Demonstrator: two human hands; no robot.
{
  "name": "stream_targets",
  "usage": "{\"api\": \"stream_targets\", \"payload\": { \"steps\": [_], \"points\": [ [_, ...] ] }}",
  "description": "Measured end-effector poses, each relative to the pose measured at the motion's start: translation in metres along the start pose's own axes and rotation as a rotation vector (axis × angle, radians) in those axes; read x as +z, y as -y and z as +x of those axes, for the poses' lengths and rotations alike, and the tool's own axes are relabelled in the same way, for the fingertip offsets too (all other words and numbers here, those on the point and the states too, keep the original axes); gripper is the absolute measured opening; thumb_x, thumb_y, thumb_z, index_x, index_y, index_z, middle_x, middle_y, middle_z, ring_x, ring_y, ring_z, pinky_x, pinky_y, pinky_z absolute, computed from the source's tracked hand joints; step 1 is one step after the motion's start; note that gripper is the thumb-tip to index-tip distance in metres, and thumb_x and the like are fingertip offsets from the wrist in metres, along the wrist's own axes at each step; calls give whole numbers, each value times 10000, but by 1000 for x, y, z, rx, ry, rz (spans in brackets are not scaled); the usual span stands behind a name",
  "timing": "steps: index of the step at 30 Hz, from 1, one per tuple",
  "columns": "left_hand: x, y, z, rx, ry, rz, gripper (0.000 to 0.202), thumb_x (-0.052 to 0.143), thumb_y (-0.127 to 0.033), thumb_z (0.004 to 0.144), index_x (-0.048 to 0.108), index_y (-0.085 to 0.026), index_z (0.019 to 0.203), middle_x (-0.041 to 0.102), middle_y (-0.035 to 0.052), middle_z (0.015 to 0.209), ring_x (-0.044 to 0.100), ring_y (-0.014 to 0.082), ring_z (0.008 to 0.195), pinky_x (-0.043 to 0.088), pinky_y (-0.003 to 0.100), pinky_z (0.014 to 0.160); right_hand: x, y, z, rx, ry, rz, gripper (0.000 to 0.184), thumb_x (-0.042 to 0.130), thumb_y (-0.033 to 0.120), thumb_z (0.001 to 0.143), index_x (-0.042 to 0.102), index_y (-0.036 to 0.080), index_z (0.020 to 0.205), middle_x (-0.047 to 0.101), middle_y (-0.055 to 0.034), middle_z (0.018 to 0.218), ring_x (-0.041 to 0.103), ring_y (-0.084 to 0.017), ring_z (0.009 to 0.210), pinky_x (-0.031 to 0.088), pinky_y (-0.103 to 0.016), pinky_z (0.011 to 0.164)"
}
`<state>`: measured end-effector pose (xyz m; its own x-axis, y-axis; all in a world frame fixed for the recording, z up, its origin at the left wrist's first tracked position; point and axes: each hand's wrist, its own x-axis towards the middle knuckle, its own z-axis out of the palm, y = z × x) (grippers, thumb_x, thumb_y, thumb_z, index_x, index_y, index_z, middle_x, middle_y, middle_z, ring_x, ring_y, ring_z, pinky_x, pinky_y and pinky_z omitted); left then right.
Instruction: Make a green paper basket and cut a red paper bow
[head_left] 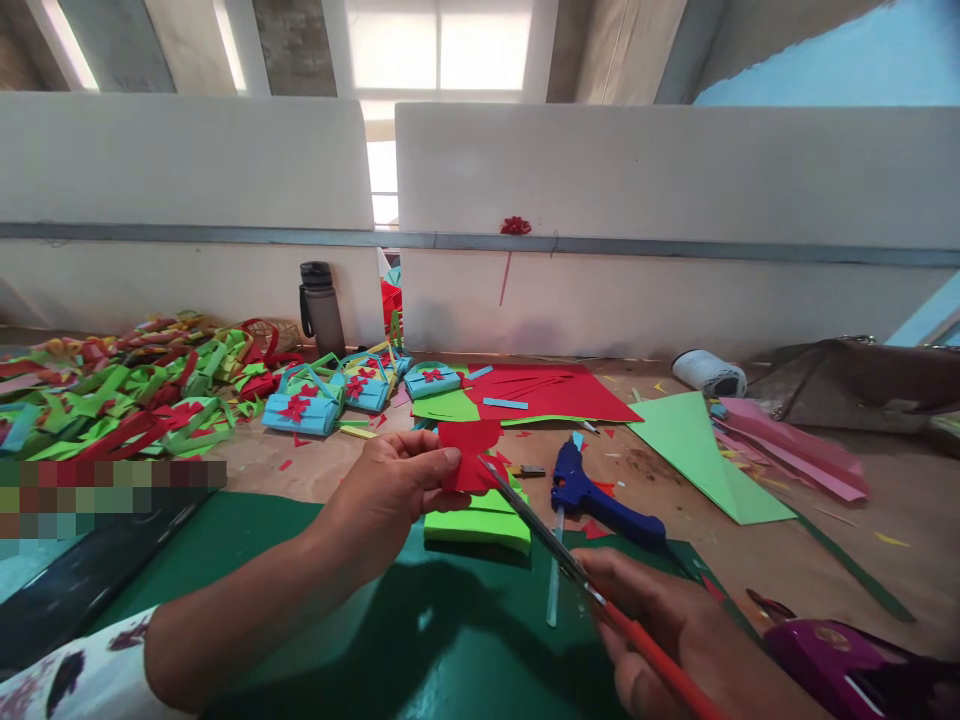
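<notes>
My left hand (401, 475) pinches a small piece of red paper (469, 445) between thumb and fingers, above the table. From the lower right, my right hand (667, 620) grips a pair of scissors (555, 545) with orange-red handles. Their blade tips lie against the right part of the red paper. Below the paper sits a folded lime-green paper purse (480, 530) on a dark green mat (300, 640). A blue glue gun (600, 500), with a clear glue stick in its back, lies just beyond my right hand.
Several blue paper purses with red flowers (300, 410) stand beyond my left hand, beside a heap of paper strips (165, 390). Behind are a grey bottle (322, 310) and red sheets (555, 395). Rightward lie a light green sheet (712, 465), pink paper (795, 450) and a purple tool (832, 660).
</notes>
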<state>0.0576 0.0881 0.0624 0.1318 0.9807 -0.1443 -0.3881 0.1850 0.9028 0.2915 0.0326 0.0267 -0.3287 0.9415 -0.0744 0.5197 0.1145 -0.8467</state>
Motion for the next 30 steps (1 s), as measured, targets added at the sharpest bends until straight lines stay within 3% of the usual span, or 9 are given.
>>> {"api": "stream_targets", "payload": {
  "steps": [4,11,17,23,30],
  "points": [
    [-1,2,1,7,21,14,187,720,-158,684,557,-115,765,678,43,694,650,148,622,561,290,606,-1,5,1,-5,-15,-17,191,616,212,666,650,225,854,473,40,601,456,-106,530,376,-171,458],
    [-1,2,1,3,-5,10,215,723,-147,674,534,-120,774,672,38,686,640,139,593,559,293,593,-2,8,-2,-8,25,-35,179,627,234,660,660,231,835,516,39,624,470,-105,546,398,-176,489],
    [0,1,1,13,8,16,203,708,-148,694,537,-115,797,679,50,704,639,132,592,557,282,591,-1,9,-1,23,1,47,429,666,216,590,656,257,1017,523,50,549,499,-131,507,401,-190,448],
    [0,2,0,8,1,15,192,712,-145,687,537,-120,762,663,31,680,639,133,598,561,281,592,-3,13,-3,93,141,121,424,602,219,627,625,246,1050,551,35,657,483,-124,569,380,-201,508],
    [-2,2,2,11,24,36,170,724,-182,682,583,-115,750,665,42,703,643,134,617,561,275,610,-2,18,-6,165,125,136,435,544,151,598,615,222,1022,488,59,588,388,-88,526,304,-186,486]
  ]
}}
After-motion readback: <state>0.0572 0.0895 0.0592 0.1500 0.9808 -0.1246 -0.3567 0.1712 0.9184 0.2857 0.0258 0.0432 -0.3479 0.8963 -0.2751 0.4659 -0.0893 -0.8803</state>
